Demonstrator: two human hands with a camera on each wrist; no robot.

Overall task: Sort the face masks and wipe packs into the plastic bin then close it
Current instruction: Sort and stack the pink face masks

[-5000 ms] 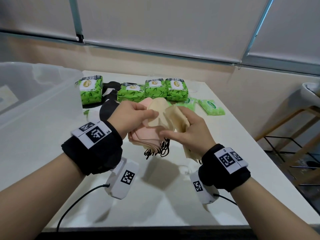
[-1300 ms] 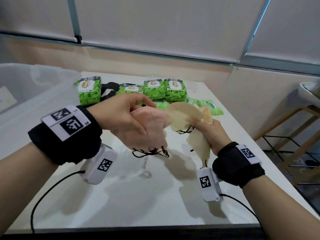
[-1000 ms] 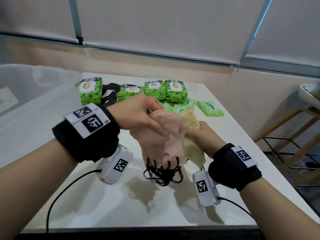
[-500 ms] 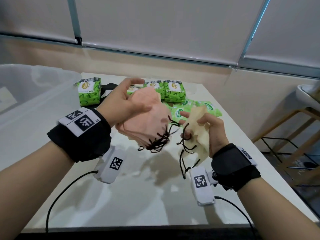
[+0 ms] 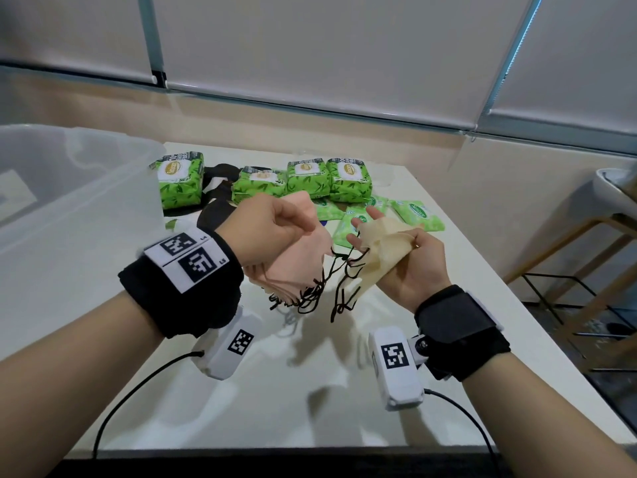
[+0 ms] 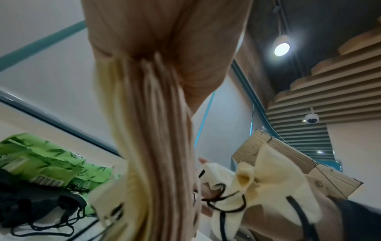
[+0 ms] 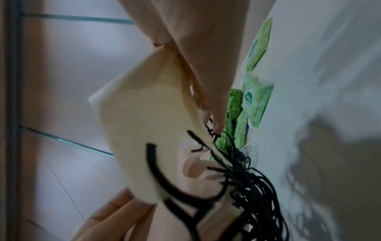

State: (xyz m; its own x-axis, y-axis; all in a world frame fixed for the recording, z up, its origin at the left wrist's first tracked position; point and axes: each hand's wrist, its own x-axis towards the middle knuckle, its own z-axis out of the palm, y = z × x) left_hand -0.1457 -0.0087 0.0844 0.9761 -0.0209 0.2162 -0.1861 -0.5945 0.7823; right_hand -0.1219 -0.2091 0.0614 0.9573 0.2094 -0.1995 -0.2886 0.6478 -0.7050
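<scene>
My left hand (image 5: 272, 232) grips a stack of pink face masks (image 5: 293, 263) above the table's middle, their black ear loops (image 5: 310, 294) dangling. My right hand (image 5: 403, 257) holds cream face masks (image 5: 382, 246) just to the right, thumb and fingers curled round them. The loops of both bunches tangle between the hands. In the left wrist view the pink stack (image 6: 152, 130) hangs from my fingers, with the cream masks (image 6: 266, 176) beyond. The right wrist view shows the cream masks (image 7: 144, 127) pinched. Big green wipe packs (image 5: 306, 181) line the far side. The clear plastic bin (image 5: 69, 201) stands at left.
Flat light-green wipe packs (image 5: 417, 215) lie behind my hands. Black masks (image 5: 217, 188) lie between the big packs near the bin. The white table (image 5: 275, 391) ends at right, where a wooden stool (image 5: 586, 257) stands beside it.
Both hands have dropped lower and come closer together. The pink stack now hangs downward from my left hand, and the loops of the two bunches touch.
</scene>
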